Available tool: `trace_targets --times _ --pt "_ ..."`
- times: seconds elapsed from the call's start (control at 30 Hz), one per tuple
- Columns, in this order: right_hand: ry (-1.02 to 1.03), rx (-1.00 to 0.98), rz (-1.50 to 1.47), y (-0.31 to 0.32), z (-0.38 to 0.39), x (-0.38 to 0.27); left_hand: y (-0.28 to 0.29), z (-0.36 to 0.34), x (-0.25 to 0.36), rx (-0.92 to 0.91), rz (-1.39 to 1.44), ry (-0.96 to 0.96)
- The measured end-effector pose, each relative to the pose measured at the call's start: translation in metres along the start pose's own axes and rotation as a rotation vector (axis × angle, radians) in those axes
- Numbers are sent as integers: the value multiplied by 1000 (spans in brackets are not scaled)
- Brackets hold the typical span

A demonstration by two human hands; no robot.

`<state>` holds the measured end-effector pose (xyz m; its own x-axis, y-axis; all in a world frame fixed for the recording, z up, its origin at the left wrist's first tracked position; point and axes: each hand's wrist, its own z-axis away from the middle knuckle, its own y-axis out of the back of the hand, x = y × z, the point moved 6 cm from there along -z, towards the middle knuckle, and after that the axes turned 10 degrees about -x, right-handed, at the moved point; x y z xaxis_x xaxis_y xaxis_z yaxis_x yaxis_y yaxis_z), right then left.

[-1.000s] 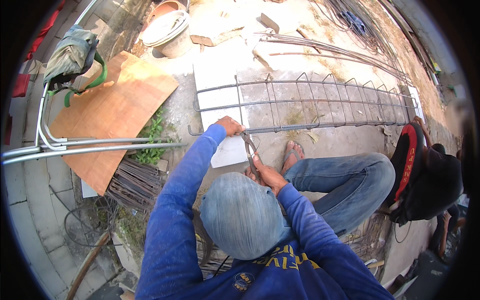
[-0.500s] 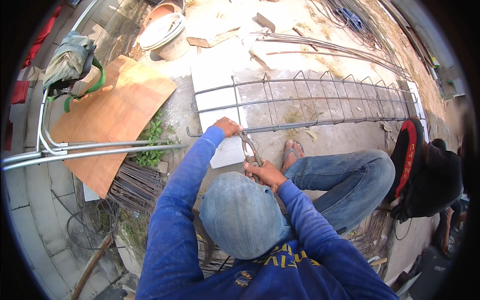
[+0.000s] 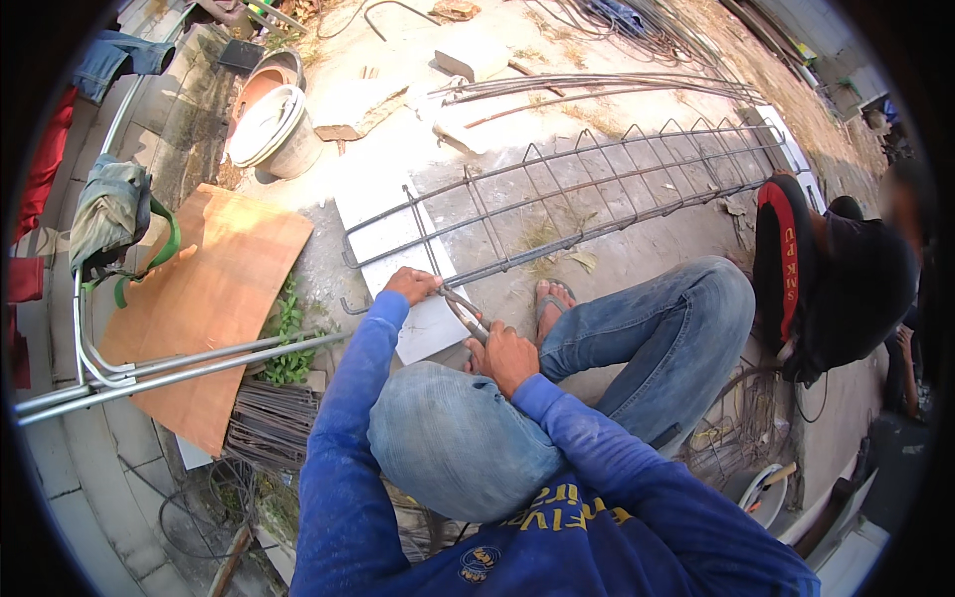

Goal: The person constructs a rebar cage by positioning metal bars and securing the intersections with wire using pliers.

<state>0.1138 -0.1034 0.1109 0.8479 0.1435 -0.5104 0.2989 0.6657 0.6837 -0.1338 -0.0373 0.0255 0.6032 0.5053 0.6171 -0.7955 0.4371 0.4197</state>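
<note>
My left hand (image 3: 413, 286) is closed on the near left corner of a long rebar cage (image 3: 567, 239), around its end stirrup. My right hand (image 3: 509, 358) grips the handles of metal pincers (image 3: 464, 310). The jaws meet the bar right beside my left fingertips. Any wire in the jaws is too small to make out. Beneath the cage's left end lies a white board (image 3: 430, 333). My bent knee (image 3: 696, 308) in jeans and a sandalled foot (image 3: 550, 298) are to the right of the pincers.
A plywood sheet (image 3: 214, 289), metal tubes (image 3: 199, 370) and a stack of steel stirrups (image 3: 269, 426) lie left. Buckets (image 3: 288, 139) stand at the far left, with loose bars (image 3: 617, 84) behind the cage. A person in a dark cap (image 3: 781, 264) sits close on the right.
The view has turned, so the cage now slants more and the scene sits further left. My right hand has rolled over the pincers, whose handles look closer together. My left hand keeps its grip.
</note>
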Motion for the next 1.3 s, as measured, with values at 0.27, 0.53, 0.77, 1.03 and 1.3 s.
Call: trace_targets --times 0.27,0.53,0.77,1.03,1.3 --pt "-297 -815 -1806 -58 -1 26 -22 -10 21 -23 52 24" --pt "-126 -464 -817 -29 -18 14 -7 -8 4 17 81 -11" --pt "-169 -934 -1649 -61 -20 18 -6 -14 1 -19 86 -22" --pt "-28 16 -48 0 -8 30 -5 -20 15 -7 39 -68" --pt "-260 -895 -1594 -101 -25 50 -13 -24 1 -39 36 -37"
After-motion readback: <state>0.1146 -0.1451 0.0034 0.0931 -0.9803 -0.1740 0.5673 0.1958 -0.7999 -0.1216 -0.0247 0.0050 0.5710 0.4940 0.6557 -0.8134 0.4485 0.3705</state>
